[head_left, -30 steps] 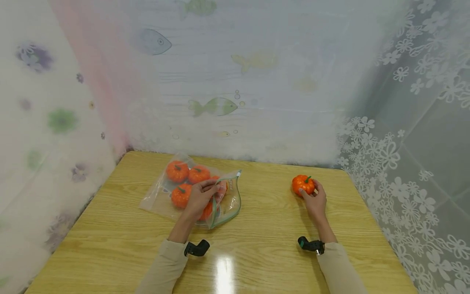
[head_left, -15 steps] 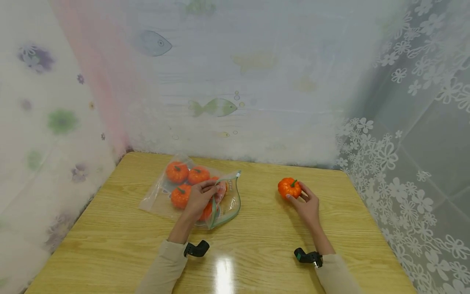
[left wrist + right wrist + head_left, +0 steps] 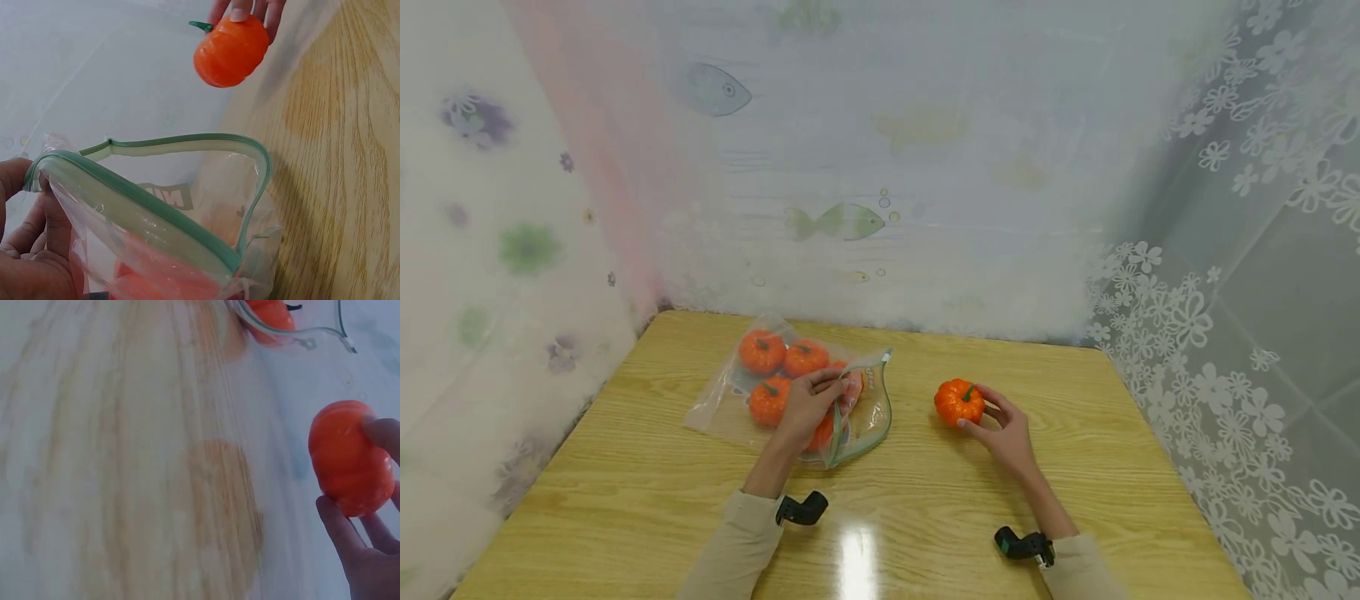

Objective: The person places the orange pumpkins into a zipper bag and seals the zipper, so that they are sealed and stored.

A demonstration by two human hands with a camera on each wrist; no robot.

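My left hand pinches the upper edge of a clear zip bag with a green seal, and its mouth gapes toward the right. Inside lie several orange toy pumpkins with green stems. To the right of the bag, my right hand holds one more small pumpkin between thumb and fingers, its green stem tipped toward the palm. In the left wrist view this held pumpkin hangs beyond the bag's opening, apart from it. Part of the bag's contents is hidden behind my left hand.
A wood-grain table carries everything, with its far edge along a curtain printed with fish. Flower-patterned sheets hang at the left and right sides. Each wrist wears a black camera.
My right hand has carried its pumpkin leftward and slightly nearer to me, closer to the bag's mouth. The left hand and the bag stay where they were.
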